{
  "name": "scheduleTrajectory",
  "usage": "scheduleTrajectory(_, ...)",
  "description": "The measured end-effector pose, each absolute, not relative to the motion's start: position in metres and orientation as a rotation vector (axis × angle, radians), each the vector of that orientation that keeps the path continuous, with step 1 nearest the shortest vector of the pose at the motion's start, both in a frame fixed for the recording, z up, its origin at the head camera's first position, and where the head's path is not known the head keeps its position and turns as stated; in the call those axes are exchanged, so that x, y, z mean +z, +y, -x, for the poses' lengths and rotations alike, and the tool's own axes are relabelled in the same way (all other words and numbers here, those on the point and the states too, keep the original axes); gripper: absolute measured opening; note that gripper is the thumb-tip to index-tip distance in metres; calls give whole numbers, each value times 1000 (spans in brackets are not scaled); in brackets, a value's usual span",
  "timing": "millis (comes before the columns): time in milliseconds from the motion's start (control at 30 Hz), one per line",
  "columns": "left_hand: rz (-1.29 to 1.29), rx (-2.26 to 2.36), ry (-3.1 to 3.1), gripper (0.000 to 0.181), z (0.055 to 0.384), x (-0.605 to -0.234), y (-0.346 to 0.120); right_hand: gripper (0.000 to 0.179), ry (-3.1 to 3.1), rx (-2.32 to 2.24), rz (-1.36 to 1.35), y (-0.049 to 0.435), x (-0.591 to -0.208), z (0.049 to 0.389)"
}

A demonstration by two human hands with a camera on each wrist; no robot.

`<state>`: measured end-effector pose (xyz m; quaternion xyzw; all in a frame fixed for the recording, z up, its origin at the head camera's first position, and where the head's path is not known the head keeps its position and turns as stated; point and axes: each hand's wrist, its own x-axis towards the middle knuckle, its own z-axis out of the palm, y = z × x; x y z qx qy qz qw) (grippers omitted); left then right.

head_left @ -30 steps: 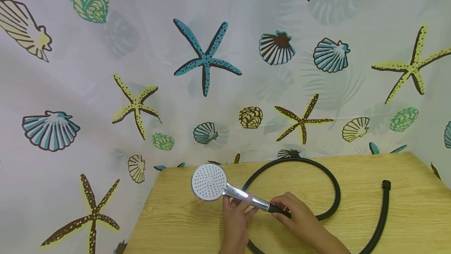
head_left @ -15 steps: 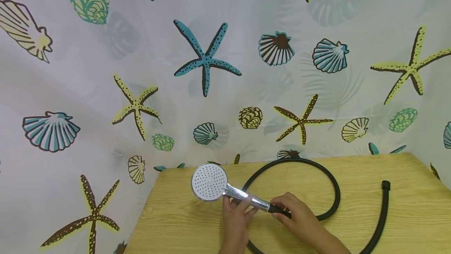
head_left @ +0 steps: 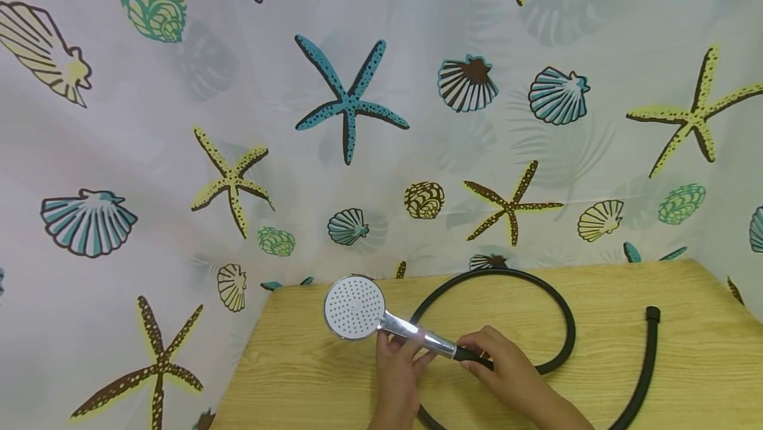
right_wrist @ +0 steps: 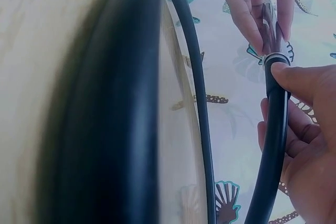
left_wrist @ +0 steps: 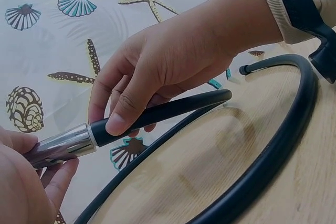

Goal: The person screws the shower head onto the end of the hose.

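A chrome shower head (head_left: 355, 307) with a round white dotted face is held above the table, its face toward the head camera. My left hand (head_left: 398, 374) grips its shiny handle (head_left: 438, 343) with thumb and fingers. At the handle's lower end sits the black end fitting of a shower hose (head_left: 569, 337). My right hand (head_left: 507, 370) pinches that fitting between thumb and fingers, right at the metal rim. In the left wrist view the right thumb lies along the black fitting (left_wrist: 105, 132), which meets the chrome handle in line.
The hose loops over the wooden table (head_left: 298, 377), and its other end, a black connector (head_left: 653, 313), lies at the right. A white curtain (head_left: 411, 132) printed with shells and starfish hangs behind the table and at both sides.
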<state>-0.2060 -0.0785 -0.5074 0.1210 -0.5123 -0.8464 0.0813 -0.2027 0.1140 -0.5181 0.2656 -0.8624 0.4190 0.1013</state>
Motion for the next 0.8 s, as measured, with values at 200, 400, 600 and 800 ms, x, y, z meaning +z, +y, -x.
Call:
scheduleTrajectory(200, -381, -2536, -1539, 45, 205, -506, -79, 30, -2560, 1249, -766, 114, -518, 203)
scheduleTrajectory(400, -376, -2547, -1536, 46, 206, -507, -79, 29, -2582, 1279, -745, 114, -518, 203)
scheduleTrajectory(600, -383, -2542, -1540, 47, 206, -507, -79, 26, -2632, 1313, -741, 114, -516, 204)
scheduleTrajectory(800, -382, -2531, -1573, 51, 206, -508, -80, 26, -2665, 1357, -789, 114, -514, 204)
